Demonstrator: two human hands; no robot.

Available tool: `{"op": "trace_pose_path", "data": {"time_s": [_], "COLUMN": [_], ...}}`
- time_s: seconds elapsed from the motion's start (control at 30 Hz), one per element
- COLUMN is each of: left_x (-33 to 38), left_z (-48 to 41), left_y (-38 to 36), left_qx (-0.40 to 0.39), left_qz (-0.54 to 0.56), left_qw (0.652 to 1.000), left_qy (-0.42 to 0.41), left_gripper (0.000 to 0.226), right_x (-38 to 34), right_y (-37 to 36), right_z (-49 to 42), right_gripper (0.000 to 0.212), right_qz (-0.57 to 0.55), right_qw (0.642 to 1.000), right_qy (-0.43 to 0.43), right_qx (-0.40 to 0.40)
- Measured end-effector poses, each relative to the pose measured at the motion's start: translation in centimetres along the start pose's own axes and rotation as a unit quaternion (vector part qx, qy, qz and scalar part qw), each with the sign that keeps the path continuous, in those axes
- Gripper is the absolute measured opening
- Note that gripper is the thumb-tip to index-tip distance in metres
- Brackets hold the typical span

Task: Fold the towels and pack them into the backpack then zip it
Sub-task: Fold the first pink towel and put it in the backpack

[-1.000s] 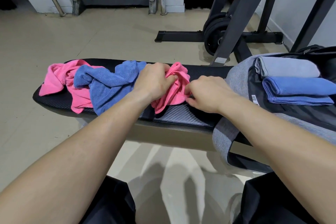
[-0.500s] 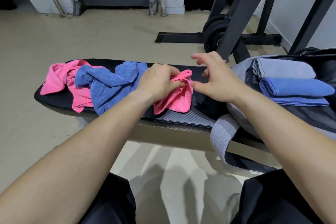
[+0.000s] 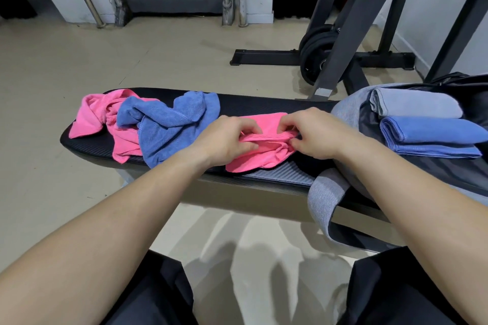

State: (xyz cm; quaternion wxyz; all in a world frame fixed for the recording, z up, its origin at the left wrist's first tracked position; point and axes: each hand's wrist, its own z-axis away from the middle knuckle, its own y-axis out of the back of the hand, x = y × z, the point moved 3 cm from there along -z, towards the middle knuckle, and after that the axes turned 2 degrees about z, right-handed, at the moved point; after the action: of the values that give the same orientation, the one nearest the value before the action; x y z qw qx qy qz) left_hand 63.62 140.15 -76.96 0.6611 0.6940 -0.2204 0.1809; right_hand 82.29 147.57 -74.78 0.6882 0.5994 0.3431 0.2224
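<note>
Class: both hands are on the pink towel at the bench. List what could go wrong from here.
1. The pink towel lies bunched between the left hand and the right hand, so the fold may come out uneven.
2. It reaches the near edge of the bench and might slide to the floor.

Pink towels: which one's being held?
The mid-bench pink towel, pinched by the left hand and right hand; the other pink towel lies untouched at the left end.

one head-worn view — looks forward and down; close over the bench (image 3: pixel 264 182).
</note>
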Motion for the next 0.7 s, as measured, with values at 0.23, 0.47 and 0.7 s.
{"op": "trace_pose_path", "data": {"time_s": [0.23,0.47,0.7], "left_x": [0.8,-0.6,-3.1], "left_z": [0.0,1.7,5.3], "left_y": [0.2,1.0,-0.3], "left_qx": [0.072,0.033,-0.016], "left_qz": [0.014,0.003,-0.119], "left_qw": [0.997,0.999,0.991], "left_qy": [0.007,0.028,0.050], "left_gripper": [0.010,0.019,0.047], "right_x": [-2.8,-3.3,-5.3], "right_y": [-0.5,-0.5,-2.6], "right_z": [-0.1,-0.9,-0.2], "right_gripper": [0.063,0.011,0.033], "right_qz": [0.100,0.067,0.128], "right_qw": [0.995,0.997,0.988], "right_qy": [0.017,0.035,0.064], "right_qx": [-0.004,0.000,-0.061]}}
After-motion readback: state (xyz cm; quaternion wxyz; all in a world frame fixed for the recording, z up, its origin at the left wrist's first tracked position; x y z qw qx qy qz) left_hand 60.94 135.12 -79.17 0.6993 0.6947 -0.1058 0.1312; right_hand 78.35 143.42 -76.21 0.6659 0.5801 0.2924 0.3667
